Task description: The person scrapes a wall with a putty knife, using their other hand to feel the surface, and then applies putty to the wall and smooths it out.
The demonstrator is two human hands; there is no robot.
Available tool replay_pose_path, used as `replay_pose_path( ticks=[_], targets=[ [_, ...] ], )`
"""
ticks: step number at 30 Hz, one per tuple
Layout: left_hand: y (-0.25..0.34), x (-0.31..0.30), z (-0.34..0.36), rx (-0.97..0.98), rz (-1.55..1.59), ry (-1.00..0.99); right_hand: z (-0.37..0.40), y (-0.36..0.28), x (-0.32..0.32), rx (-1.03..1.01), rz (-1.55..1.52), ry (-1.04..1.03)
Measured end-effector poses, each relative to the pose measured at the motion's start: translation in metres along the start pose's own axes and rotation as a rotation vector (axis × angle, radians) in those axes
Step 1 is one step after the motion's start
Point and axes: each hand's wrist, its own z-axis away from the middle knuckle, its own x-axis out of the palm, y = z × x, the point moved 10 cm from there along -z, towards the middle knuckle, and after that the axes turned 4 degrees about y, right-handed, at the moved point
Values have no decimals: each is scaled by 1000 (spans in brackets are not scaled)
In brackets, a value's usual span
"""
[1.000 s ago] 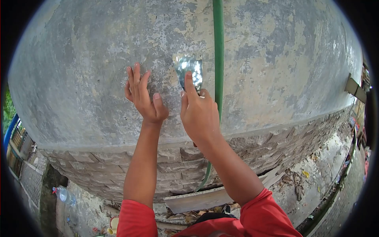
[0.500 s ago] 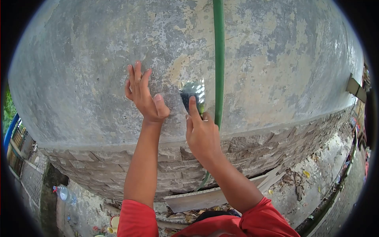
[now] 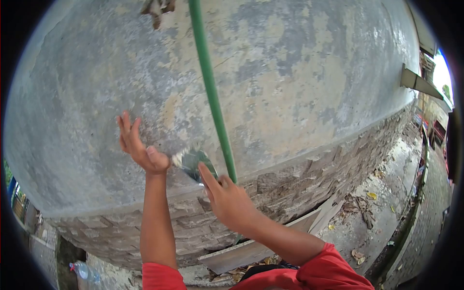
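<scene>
My right hand (image 3: 229, 203) grips a scraper (image 3: 192, 162), its index finger stretched along the wide blade. Pale scrapings cling to the blade's front edge. The handle is mostly hidden inside my fingers. The blade is close to the grey, patchy wall (image 3: 299, 106); whether it touches cannot be made out. To the left, my left hand (image 3: 145, 152) is open, fingers spread against the wall, with its wrist near the scraper's edge. A green hose (image 3: 210, 84) runs down the wall just right of the scraper.
Rough stone-block facing (image 3: 193, 222) lines the wall's base. A board (image 3: 251, 256) lies at its foot, with dry leaves (image 3: 357, 208) on the concrete to the right. A plastic bottle (image 3: 86, 271) lies at lower left. A flat bracket (image 3: 420, 84) juts from the wall at right.
The view has shifted, so the hose now appears farther left and slanted. The scraper has tilted leftward, come nearer my left hand and shows pale scrapings along its edge.
</scene>
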Motion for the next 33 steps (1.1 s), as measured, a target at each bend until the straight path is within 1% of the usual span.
replay_pose_path(
  ticks=[1,2,4,6,8,10,12,14,16,19,21,24,25,26,27,29,30,31,33],
  targets=[
    [1,0,0,5,14,4,14,5,-2,8,-63,-45],
    [2,2,1,14,2,-5,23,16,-10,14,-61,-33],
    [5,6,2,25,-25,-43,41,38,-43,-21,-78,140],
    [7,9,2,41,-27,-50,40,75,-87,40,25,365],
    [11,9,3,60,-26,-67,30,119,-106,83,84,442],
    [13,12,3,92,-91,-86,15,148,-101,117,54,429],
    [14,14,2,93,-84,-92,3,165,-97,141,26,418],
    [13,14,2,93,-82,-91,-11,164,-97,123,139,475],
    [12,15,3,90,-81,-102,-32,158,-117,114,129,471],
    [15,17,3,97,-120,-131,-83,137,-167,99,130,444],
    [17,17,3,88,-143,-150,-124,107,-218,79,217,524],
    [16,18,2,83,-166,-155,-148,78,-248,-2,221,583],
    [14,19,2,69,-165,-159,-145,77,-247,-12,221,585],
    [14,20,2,69,-170,-154,-136,86,-236,41,210,531],
    [15,21,3,74,-171,-157,-122,97,-221,103,197,474],
    [15,20,3,74,-171,-166,-88,123,-176,119,233,403],
    [16,20,2,75,-166,-171,-72,115,-169,19,269,465],
    [17,20,2,80,-160,-172,-74,120,-167,15,271,462],
    [17,19,2,75,-163,-170,-86,113,-181,-40,259,550]
  ],
)
